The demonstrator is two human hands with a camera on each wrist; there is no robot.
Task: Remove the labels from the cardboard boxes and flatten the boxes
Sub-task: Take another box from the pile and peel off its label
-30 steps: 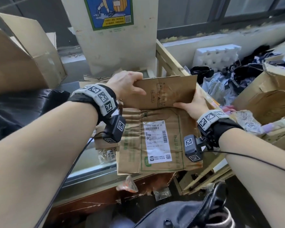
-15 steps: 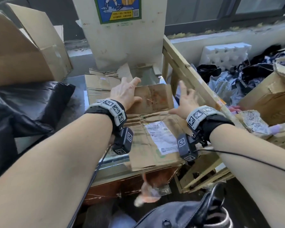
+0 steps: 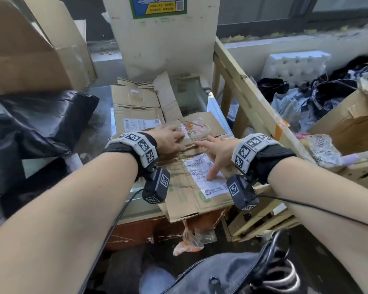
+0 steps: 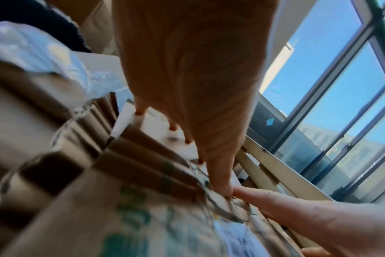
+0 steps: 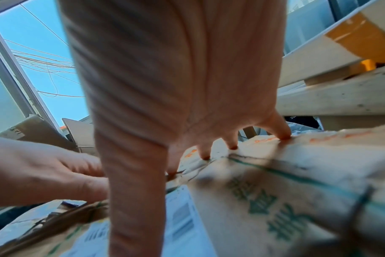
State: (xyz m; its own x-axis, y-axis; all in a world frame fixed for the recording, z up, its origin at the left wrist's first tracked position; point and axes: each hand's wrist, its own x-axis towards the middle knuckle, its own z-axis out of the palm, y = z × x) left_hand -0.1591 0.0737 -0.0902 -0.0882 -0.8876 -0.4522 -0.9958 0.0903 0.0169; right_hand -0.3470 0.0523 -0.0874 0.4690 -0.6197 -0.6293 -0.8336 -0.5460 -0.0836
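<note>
A flattened brown cardboard box [image 3: 185,194] with green print lies on the pile at the table's near edge, its white shipping label [image 3: 215,187] facing up. My left hand [image 3: 170,139] presses flat on the creased fold where the upper flap [image 3: 208,124] starts. My right hand [image 3: 217,149] lies beside it with fingers spread and its thumb on the label. In the left wrist view the left hand [image 4: 198,87] has straight fingers with tips on the cardboard [image 4: 99,208]. In the right wrist view the right hand [image 5: 176,87] presses the box [image 5: 275,191] the same way.
More flattened boxes [image 3: 136,98] lie behind, one bearing a label [image 3: 140,124]. A wooden frame [image 3: 253,98] stands close on the right. A large open box [image 3: 30,45] and a black bag [image 3: 40,119] sit left. A plastic scrap [image 3: 191,238] hangs below the table edge.
The box, held up by its top flap a second ago, has been laid down on the pile. Both hands released the flap and now press flat on the cardboard.
</note>
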